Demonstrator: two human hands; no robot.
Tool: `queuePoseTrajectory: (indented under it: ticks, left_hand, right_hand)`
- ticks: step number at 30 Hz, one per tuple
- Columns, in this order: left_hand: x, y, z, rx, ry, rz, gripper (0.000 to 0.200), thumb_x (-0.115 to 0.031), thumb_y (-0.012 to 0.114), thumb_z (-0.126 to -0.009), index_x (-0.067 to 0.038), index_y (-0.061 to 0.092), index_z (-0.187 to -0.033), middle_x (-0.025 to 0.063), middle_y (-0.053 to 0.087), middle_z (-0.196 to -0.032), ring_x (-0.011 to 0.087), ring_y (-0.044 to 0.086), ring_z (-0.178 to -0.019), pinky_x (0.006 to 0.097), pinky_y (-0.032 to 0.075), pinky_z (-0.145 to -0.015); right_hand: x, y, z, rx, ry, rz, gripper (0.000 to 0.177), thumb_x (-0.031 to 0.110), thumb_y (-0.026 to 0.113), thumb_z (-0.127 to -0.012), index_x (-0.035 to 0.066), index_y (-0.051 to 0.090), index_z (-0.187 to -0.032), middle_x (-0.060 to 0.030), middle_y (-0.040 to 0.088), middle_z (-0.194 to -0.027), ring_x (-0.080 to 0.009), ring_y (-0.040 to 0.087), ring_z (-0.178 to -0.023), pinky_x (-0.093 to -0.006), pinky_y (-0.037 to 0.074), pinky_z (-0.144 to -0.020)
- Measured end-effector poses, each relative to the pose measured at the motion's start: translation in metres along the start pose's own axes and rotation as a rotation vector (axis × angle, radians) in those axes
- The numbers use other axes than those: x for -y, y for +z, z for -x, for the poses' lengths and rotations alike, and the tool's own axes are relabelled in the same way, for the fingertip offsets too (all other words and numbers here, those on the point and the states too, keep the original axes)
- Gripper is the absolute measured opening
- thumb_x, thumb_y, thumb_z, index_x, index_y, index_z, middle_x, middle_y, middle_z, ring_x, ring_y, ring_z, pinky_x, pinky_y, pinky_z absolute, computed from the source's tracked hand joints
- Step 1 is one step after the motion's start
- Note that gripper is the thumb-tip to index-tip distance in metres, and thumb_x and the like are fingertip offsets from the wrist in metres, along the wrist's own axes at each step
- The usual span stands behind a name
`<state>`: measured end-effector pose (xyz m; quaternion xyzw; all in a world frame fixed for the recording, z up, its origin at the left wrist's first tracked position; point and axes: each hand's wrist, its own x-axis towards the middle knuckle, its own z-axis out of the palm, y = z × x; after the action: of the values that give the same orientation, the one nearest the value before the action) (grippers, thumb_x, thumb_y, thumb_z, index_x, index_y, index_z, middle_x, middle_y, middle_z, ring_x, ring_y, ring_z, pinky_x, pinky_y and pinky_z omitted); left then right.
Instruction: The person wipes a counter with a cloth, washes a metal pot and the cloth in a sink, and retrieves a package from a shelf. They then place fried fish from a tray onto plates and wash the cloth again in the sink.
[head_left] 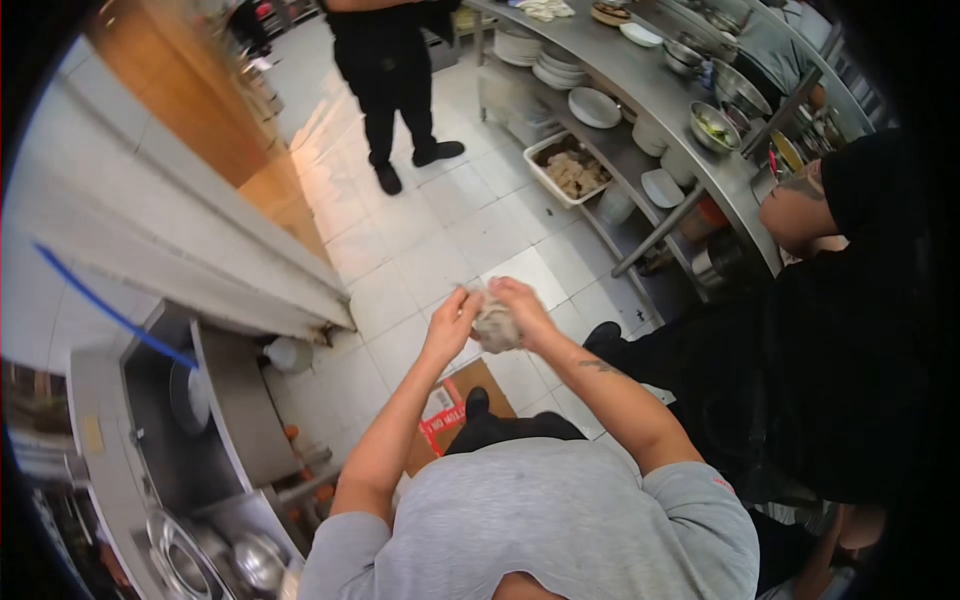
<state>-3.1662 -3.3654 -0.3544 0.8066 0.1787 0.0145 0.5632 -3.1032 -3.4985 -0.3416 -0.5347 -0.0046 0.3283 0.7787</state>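
Observation:
In front of my chest, both hands are closed around a crumpled greyish-beige cloth [497,330], which is blurred by motion. My left hand [456,314] pinches its left side, fingertips bent inward. On the other side my right hand [522,305] grips its upper right part. The cloth hangs in the air over the tiled floor, bunched up below the fingers. Its exact shape cannot be made out.
A flattened cardboard box [486,378] lies under my feet. To the right, a co-worker in black [780,350] stands close, beside a steel counter [690,120] with bowls and plates. Another person [385,70] stands ahead. A steel sink [165,430] is at my left.

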Motion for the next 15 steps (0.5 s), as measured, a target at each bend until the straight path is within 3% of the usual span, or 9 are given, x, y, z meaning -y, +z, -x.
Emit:
queuePoseTrajectory:
  ticks: [3, 5, 8, 12, 15]
  left_hand:
    - [-0.011, 0.008, -0.089, 0.101, 0.209, -0.081, 0.036, -0.035, 0.050, -0.086, 0.001, 0.052, -0.086, 0.0139, 0.055, -0.067, 0.0189, 0.055, -0.058, 0.0322, 0.044, -0.055]
    - [-0.022, 0.025, -0.135, 0.195, 0.108, -0.037, 0.035, -0.034, 0.051, -0.086, 0.001, 0.053, -0.086, 0.0124, 0.055, -0.062, 0.0192, 0.055, -0.054, 0.0325, 0.044, -0.052]
    - [-0.022, 0.063, -0.199, 0.338, 0.061, -0.101, 0.033, -0.032, 0.052, -0.085, 0.001, 0.053, -0.084, 0.0114, 0.055, -0.058, 0.0201, 0.056, -0.048, 0.0326, 0.045, -0.048]
    - [-0.005, 0.114, -0.252, 0.630, -0.063, -0.233, 0.029, -0.025, 0.050, -0.085, 0.004, 0.054, -0.084, 0.0123, 0.058, -0.065, 0.0163, 0.054, -0.051, 0.0288, 0.045, -0.044]
    - [-0.010, 0.149, -0.309, 0.653, -0.019, -0.262, 0.027, -0.023, 0.050, -0.084, 0.003, 0.055, -0.080, 0.0111, 0.058, -0.063, 0.0164, 0.055, -0.049, 0.0285, 0.046, -0.044]
  right_hand:
    - [0.034, -0.075, -0.037, -0.273, -0.059, 0.071, 0.036, 0.039, 0.053, -0.086, 0.004, 0.054, -0.079, -0.0039, 0.054, -0.068, -0.0122, 0.053, -0.059, -0.0264, 0.044, -0.053]
    - [0.054, -0.114, -0.038, -0.382, -0.005, -0.102, 0.034, 0.036, 0.056, -0.084, 0.004, 0.055, -0.075, -0.0030, 0.053, -0.066, -0.0126, 0.053, -0.059, -0.0267, 0.043, -0.051]
    - [0.059, -0.165, -0.047, -0.590, -0.049, -0.024, 0.026, 0.029, 0.058, -0.083, 0.005, 0.055, -0.074, -0.0031, 0.053, -0.066, -0.0128, 0.051, -0.057, -0.0275, 0.044, -0.051]
    - [0.068, -0.205, -0.060, -0.662, -0.062, -0.088, 0.012, 0.017, 0.057, -0.080, 0.005, 0.055, -0.078, -0.0029, 0.052, -0.067, -0.0133, 0.051, -0.057, -0.0271, 0.044, -0.052]
    - [0.080, -0.225, -0.080, -0.740, -0.031, -0.116, 0.007, 0.010, 0.053, -0.078, 0.005, 0.056, -0.081, -0.0014, 0.052, -0.069, -0.0120, 0.051, -0.062, -0.0246, 0.042, -0.057]
